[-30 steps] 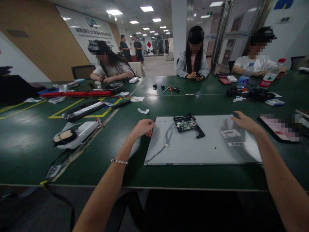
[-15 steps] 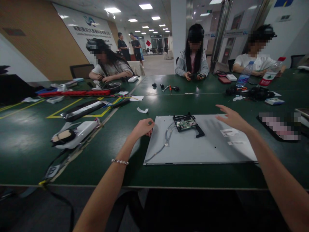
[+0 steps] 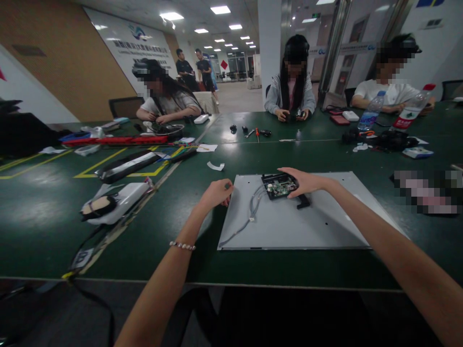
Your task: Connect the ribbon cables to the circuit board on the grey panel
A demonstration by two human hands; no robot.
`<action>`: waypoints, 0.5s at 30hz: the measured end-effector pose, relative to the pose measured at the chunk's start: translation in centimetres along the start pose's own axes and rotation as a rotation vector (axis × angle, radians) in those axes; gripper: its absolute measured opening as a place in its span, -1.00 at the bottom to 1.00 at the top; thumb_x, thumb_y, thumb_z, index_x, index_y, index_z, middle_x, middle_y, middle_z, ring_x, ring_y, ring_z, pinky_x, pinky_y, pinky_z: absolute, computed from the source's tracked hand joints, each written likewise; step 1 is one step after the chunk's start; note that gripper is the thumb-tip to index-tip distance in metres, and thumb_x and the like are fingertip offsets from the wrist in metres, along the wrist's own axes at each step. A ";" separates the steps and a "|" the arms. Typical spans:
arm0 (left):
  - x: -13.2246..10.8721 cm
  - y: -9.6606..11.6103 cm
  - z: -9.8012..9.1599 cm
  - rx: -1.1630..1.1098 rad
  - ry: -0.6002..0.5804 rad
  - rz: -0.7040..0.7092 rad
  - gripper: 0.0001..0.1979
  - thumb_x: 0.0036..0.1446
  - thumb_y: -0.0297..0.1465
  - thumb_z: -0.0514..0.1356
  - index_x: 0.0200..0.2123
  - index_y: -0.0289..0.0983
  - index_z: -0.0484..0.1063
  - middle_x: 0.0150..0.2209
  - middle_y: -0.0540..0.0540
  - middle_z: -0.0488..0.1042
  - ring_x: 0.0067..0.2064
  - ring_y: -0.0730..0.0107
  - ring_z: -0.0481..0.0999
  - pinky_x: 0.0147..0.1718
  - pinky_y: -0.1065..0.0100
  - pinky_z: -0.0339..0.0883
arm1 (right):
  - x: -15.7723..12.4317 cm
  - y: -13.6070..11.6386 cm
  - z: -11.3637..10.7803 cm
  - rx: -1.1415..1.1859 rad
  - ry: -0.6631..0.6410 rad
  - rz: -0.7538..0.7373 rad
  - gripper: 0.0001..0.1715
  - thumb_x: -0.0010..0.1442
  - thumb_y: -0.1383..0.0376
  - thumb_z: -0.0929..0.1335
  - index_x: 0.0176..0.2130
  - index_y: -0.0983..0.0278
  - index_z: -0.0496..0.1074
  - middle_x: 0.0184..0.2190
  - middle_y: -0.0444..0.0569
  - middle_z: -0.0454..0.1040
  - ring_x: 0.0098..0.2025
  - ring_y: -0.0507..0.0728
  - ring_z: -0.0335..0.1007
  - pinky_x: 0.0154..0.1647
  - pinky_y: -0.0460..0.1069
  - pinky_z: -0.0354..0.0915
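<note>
A flat grey metal-backed panel [image 3: 282, 231], like the back of a display screen, lies on the table in front of me. On it sits a green circuit board [image 3: 279, 187] in a black bracket, with a black arm [image 3: 303, 201] at its lower right. Grey cables [image 3: 252, 212] run from the board to the panel's lower left corner. My right hand [image 3: 302, 183] spans the board's right end, fingers at the bracket's upper edge and thumb at its lower edge. At the panel's left edge, my left hand [image 3: 219, 192] has its fingers curled and closed on that edge.
A screwdriver [image 3: 257, 135] and small tools lie beyond the panel. To the left are a white-wrapped item [image 3: 125, 202] and a long black package [image 3: 126, 164]. Bottles [image 3: 372, 113] stand at the right. Several people sit across the table [image 3: 173, 265].
My right hand has moved left from above the panel's right side onto the circuit board's right end. The left hand stays at the panel's left edge. The view has shifted slightly.
</note>
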State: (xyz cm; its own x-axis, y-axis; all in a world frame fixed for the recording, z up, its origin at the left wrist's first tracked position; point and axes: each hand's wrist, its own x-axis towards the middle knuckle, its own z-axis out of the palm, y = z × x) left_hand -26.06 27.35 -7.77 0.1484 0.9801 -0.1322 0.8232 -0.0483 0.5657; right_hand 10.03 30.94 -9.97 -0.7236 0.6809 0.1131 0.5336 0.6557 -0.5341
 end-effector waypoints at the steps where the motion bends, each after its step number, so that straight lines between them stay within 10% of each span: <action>1: 0.0 0.0 0.0 0.007 0.003 -0.001 -0.85 0.19 -0.34 0.05 -0.26 -0.26 0.35 -0.62 0.02 0.42 -0.62 0.42 0.47 -0.64 0.51 0.28 | 0.0 0.1 0.1 -0.004 0.009 -0.014 0.29 -0.06 -0.07 0.48 0.40 0.17 -0.18 0.38 0.11 -0.06 0.37 0.36 -0.11 0.37 0.25 -0.11; 15: -0.4 0.4 -0.2 0.004 0.001 0.002 -0.82 0.16 -0.34 0.07 -0.22 -0.26 0.40 -0.60 0.00 0.43 -0.60 0.41 0.48 -0.60 0.49 0.30 | -5.0 -0.4 0.1 0.009 0.049 0.070 0.23 -0.07 -0.12 0.46 0.38 0.02 -0.15 0.33 0.06 -0.07 0.32 0.44 -0.05 0.31 0.34 -0.03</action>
State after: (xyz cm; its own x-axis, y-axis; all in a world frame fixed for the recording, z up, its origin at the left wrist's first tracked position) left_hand -25.88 26.99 -7.32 0.1497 0.9801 -0.1304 0.8252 -0.0512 0.5625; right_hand 13.45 27.26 -10.42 -0.6621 0.7405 0.1154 0.5786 0.6030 -0.5493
